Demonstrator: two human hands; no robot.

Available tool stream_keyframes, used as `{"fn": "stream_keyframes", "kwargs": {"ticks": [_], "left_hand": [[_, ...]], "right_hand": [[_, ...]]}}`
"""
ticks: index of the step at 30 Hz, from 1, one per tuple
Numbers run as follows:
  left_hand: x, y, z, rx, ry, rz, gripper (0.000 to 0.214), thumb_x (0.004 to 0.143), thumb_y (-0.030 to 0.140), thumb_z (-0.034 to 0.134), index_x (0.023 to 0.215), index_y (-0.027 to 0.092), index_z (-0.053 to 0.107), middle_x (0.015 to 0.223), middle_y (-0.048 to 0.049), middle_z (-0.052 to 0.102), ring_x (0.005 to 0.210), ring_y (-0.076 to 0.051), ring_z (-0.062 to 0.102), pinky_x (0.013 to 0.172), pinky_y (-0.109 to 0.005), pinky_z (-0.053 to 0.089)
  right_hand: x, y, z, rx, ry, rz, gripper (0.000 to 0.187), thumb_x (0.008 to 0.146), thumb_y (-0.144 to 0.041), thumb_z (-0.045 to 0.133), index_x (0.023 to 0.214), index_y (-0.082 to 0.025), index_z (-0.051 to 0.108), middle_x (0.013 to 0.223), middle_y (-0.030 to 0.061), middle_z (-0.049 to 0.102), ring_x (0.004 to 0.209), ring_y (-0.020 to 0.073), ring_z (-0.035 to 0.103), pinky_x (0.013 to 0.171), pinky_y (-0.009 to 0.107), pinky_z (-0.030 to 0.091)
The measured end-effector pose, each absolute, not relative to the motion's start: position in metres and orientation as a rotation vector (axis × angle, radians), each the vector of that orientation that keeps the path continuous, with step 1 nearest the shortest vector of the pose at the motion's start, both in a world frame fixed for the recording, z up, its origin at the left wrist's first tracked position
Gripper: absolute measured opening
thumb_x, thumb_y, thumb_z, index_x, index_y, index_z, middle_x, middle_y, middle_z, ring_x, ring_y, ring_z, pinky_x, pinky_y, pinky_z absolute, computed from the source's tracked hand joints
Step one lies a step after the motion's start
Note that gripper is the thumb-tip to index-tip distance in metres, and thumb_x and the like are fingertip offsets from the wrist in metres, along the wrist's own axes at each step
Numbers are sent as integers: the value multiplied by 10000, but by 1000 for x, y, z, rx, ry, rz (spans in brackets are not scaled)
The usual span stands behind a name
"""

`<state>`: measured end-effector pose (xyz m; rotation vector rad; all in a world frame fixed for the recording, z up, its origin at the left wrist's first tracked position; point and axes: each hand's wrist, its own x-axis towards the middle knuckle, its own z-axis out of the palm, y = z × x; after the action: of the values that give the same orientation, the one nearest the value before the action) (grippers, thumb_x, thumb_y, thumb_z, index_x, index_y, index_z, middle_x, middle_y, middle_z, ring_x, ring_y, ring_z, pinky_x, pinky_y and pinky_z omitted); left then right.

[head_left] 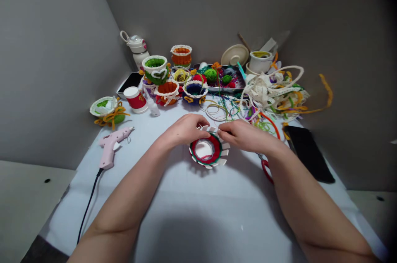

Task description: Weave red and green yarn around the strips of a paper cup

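Note:
In the middle of the table is a paper cup (pixel 223 152) cut into white strips that splay outward. Red yarn (pixel 218 147) is woven around its inside, with green yarn (pixel 222 144) along the outer edge of the weave. My left hand (pixel 190 130) is closed on the far left of the cup's rim, with its thumb across the strips. At the far right of the rim, my right hand (pixel 236 134) pinches the green yarn; its fingertips are partly hidden. Green strands run from behind this hand toward the tray of yarn balls (pixel 243 89).
A pink glue gun (pixel 109 147) lies left, its cord trailing forward. Several yarn-woven cups (pixel 167 91), a red-and-white cup (pixel 136 101) and a bottle (pixel 138 52) stand behind. Red-handled scissors (pixel 266 170), a black phone (pixel 310 153) and piled lace trim (pixel 263 93) are right.

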<state>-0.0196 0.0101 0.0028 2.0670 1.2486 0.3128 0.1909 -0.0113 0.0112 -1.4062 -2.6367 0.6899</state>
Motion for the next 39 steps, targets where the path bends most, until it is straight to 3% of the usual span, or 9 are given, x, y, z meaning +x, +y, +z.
{"fn": "stream_keyframes", "kwargs": {"ticks": [4,6,11,15,28,39], "left_hand": [[-14,7,1,2085,1283,323,216,786,320,606,784,151,741,652,-7,640,641,-135,527,594,-259,341],[-14,7,1,2059,1310,369,255,806,347,593,739,144,731,612,3,602,605,-119,484,571,-257,314],[-18,10,4,2043,1360,409,265,815,358,599,741,141,732,632,1,609,592,-111,453,567,-253,294],[-17,9,4,2101,1439,394,237,819,321,594,730,147,729,632,-16,628,594,-119,459,584,-266,286],[-12,7,0,2196,1498,304,252,826,319,560,737,154,728,696,-64,682,634,-149,515,587,-284,285],[-19,13,2,2069,1526,280,205,811,302,594,807,176,756,716,-32,686,635,-144,521,598,-272,332]], "right_hand": [[192,-12,12,-1358,-2611,764,390,961,-416,383,678,-189,526,604,-8,500,573,123,393,580,278,267],[196,-11,14,-1310,-2561,874,445,972,-509,360,738,-187,560,657,1,541,616,135,444,606,270,308],[211,-6,18,-1306,-2507,982,425,974,-497,369,845,-185,626,751,26,622,680,157,520,653,272,368],[218,-5,18,-1328,-2519,852,321,954,-432,443,840,-201,635,771,24,657,683,153,541,633,260,370],[197,-26,26,-1204,-2633,420,242,928,-252,476,872,-203,707,785,62,704,716,168,597,645,271,349],[201,-14,12,-1444,-2854,630,254,875,-190,471,852,-215,723,741,45,696,638,149,562,590,267,301]]}}
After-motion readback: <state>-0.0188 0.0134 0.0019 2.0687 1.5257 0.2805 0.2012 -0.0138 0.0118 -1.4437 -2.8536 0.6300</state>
